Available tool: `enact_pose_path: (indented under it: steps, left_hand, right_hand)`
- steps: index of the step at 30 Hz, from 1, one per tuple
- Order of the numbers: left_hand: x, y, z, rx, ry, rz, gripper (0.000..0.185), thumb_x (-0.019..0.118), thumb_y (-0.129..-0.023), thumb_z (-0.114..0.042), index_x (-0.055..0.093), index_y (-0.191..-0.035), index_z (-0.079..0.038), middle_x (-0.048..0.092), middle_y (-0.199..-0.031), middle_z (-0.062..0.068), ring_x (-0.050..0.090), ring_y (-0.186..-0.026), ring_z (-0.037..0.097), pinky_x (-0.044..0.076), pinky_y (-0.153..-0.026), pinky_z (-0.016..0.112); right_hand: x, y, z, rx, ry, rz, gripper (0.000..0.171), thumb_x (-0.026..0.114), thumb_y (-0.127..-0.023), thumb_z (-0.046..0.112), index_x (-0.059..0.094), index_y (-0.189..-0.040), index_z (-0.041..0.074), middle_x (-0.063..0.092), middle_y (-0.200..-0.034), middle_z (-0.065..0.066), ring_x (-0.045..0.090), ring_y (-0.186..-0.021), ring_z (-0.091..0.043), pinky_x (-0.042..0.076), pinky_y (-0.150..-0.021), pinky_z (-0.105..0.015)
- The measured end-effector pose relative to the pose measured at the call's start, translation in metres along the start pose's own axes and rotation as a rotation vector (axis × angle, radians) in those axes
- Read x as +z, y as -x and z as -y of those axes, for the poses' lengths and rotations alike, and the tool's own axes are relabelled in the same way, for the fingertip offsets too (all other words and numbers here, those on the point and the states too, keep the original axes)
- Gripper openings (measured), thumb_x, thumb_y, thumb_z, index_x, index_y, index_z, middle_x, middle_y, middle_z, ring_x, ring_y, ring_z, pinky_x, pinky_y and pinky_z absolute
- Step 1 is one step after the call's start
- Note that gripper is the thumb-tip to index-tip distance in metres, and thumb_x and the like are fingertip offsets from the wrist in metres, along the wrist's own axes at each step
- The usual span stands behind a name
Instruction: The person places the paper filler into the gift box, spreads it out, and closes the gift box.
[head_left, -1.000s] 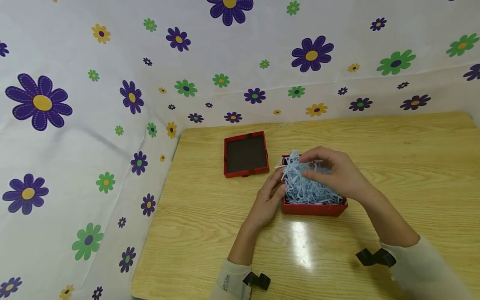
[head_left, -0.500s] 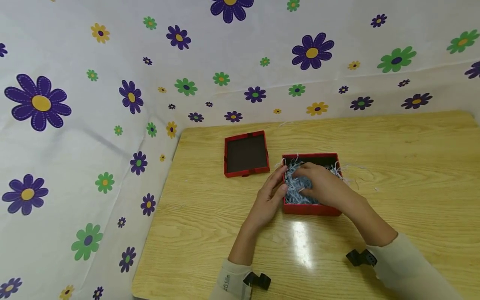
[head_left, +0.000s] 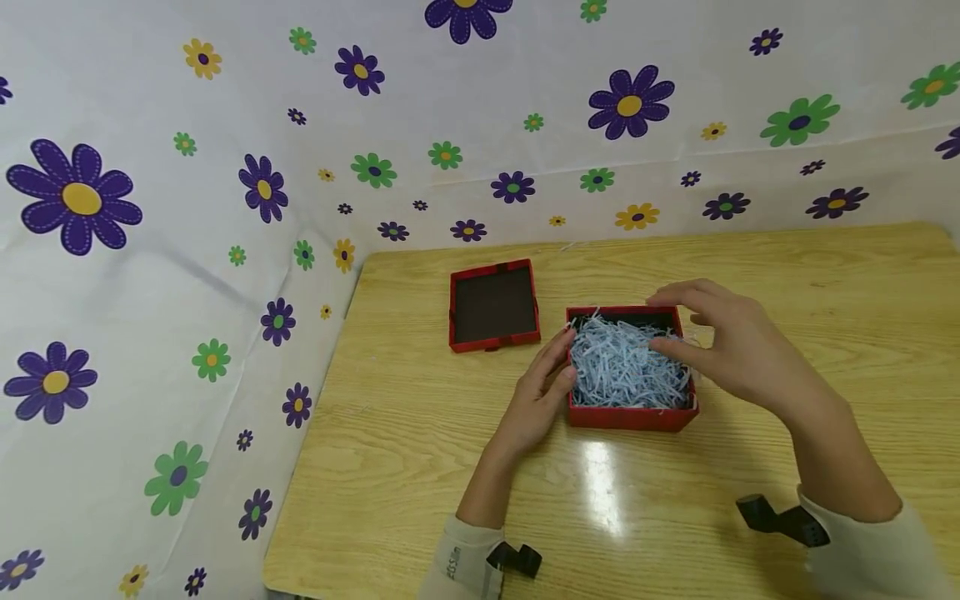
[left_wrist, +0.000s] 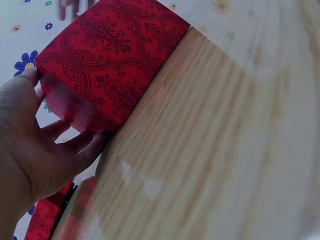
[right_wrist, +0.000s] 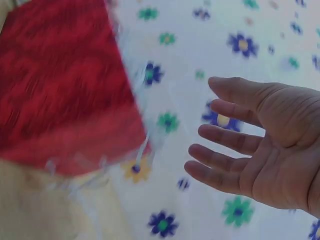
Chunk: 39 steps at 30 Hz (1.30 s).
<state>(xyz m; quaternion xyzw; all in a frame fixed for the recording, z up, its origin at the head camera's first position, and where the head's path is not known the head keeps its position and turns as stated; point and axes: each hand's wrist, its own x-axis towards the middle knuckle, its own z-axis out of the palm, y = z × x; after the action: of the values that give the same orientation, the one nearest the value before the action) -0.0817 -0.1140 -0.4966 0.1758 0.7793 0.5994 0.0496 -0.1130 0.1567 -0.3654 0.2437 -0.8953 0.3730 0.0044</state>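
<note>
While the red box (head_left: 628, 414) sits mid-worktop (head_left: 750, 267) packed with pale blue shredded paper (head_left: 624, 371), left hand (head_left: 542, 398) rests against its left wall, fingers (head_left: 558, 350) straight and pressed together flat on the side, thumb near the front corner. Left wrist view shows the same: fingers (left_wrist: 65, 145) lying along the patterned red wall, nothing pinched. Right hand (head_left: 731, 346) hovers above the box's right rim, fingers (head_left: 678, 293) spread and relaxed, holding nothing; thumb just over the paper, can't tell if touching. Right wrist view confirms the empty palm, fingers (right_wrist: 225, 140) apart. Box lid (head_left: 493, 306) lies upside down, dark inside up, just behind-left of the box, not touching it. Flowered sheet (head_left: 225, 167) backs the worktop.
</note>
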Motion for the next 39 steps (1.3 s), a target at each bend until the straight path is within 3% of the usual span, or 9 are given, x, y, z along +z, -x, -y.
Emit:
enact_pose_path:
  steps: [6,9,11,14,18,23,29,35,39]
  left_hand:
    - [-0.005,0.001,-0.028,-0.017,0.012,0.024,0.054,0.045,-0.107,-0.025,0.027,-0.158,-0.016,0.023,-0.164,0.003,0.030,-0.145,0.015,0.035,-0.113,0.043]
    - [-0.006,0.002,-0.036,-0.025,-0.007,0.033,0.054,0.044,-0.107,-0.023,0.027,-0.158,-0.015,0.023,-0.164,0.004,0.029,-0.146,0.015,0.034,-0.113,0.042]
    - [-0.007,0.002,-0.037,-0.030,-0.010,0.030,0.054,0.044,-0.107,-0.022,0.027,-0.158,-0.016,0.023,-0.163,0.003,0.028,-0.146,0.014,0.034,-0.113,0.043]
    - [-0.007,0.003,-0.036,-0.033,0.000,0.026,0.053,0.044,-0.107,-0.023,0.028,-0.158,-0.017,0.023,-0.163,0.000,0.028,-0.146,0.014,0.033,-0.114,0.042]
    - [-0.004,0.002,-0.022,-0.023,-0.004,0.022,0.054,0.043,-0.108,-0.030,0.027,-0.158,-0.022,0.022,-0.163,-0.006,0.029,-0.145,0.013,0.034,-0.113,0.041]
    - [0.002,-0.001,0.005,-0.008,-0.025,0.001,0.055,0.042,-0.106,-0.044,0.027,-0.158,-0.032,0.021,-0.161,-0.017,0.031,-0.144,0.010,0.035,-0.113,0.040]
    - [0.001,-0.001,0.005,-0.004,-0.019,-0.007,0.053,0.043,-0.107,-0.039,0.028,-0.157,-0.033,0.023,-0.161,-0.016,0.031,-0.144,0.011,0.035,-0.113,0.041]
    - [-0.002,0.001,-0.013,-0.003,0.017,-0.005,0.053,0.044,-0.107,-0.030,0.030,-0.157,-0.024,0.024,-0.162,-0.007,0.032,-0.145,0.015,0.035,-0.113,0.041]
    - [-0.007,0.002,-0.031,-0.011,0.018,0.026,0.054,0.044,-0.107,-0.024,0.028,-0.158,-0.015,0.023,-0.164,0.001,0.029,-0.146,0.015,0.035,-0.113,0.040]
  right_hand:
    - [-0.011,0.018,-0.043,0.264,-0.153,0.074,0.058,0.067,-0.095,0.037,0.046,-0.146,0.017,0.046,-0.147,-0.016,0.051,-0.124,-0.046,0.049,-0.091,-0.060]
    - [-0.005,0.023,-0.054,0.300,-0.208,0.146,0.065,0.067,-0.095,0.039,0.041,-0.149,0.015,0.042,-0.150,-0.019,0.051,-0.123,-0.051,0.049,-0.089,-0.062]
    - [0.002,0.025,-0.056,0.282,-0.212,0.148,0.060,0.069,-0.094,0.036,0.047,-0.144,0.013,0.050,-0.143,-0.016,0.056,-0.119,-0.045,0.055,-0.086,-0.052]
    - [0.009,0.026,-0.054,0.220,-0.180,0.102,0.040,0.074,-0.091,0.026,0.062,-0.125,0.009,0.066,-0.115,-0.012,0.066,-0.096,-0.030,0.058,-0.072,-0.032]
    - [0.008,0.026,-0.049,0.175,-0.114,0.027,0.016,0.074,-0.091,0.015,0.069,-0.105,0.009,0.069,-0.087,-0.005,0.065,-0.073,-0.019,0.052,-0.059,-0.024]
    - [0.000,0.018,-0.036,0.203,-0.106,-0.086,0.013,0.073,-0.092,0.019,0.071,-0.103,0.012,0.070,-0.087,-0.004,0.065,-0.071,-0.014,0.052,-0.058,-0.021]
    - [-0.002,0.002,-0.013,0.134,-0.194,-0.212,0.013,0.074,-0.091,0.016,0.072,-0.103,0.014,0.070,-0.087,-0.003,0.065,-0.072,-0.013,0.051,-0.060,-0.016]
    - [0.006,-0.010,0.002,0.062,-0.311,-0.229,0.013,0.074,-0.090,0.010,0.072,-0.103,0.011,0.069,-0.088,-0.004,0.065,-0.072,-0.021,0.052,-0.060,-0.018]
    - [0.020,-0.011,-0.003,0.112,-0.222,-0.163,0.015,0.074,-0.091,0.016,0.072,-0.106,0.013,0.070,-0.093,-0.001,0.065,-0.076,-0.018,0.051,-0.064,-0.013]
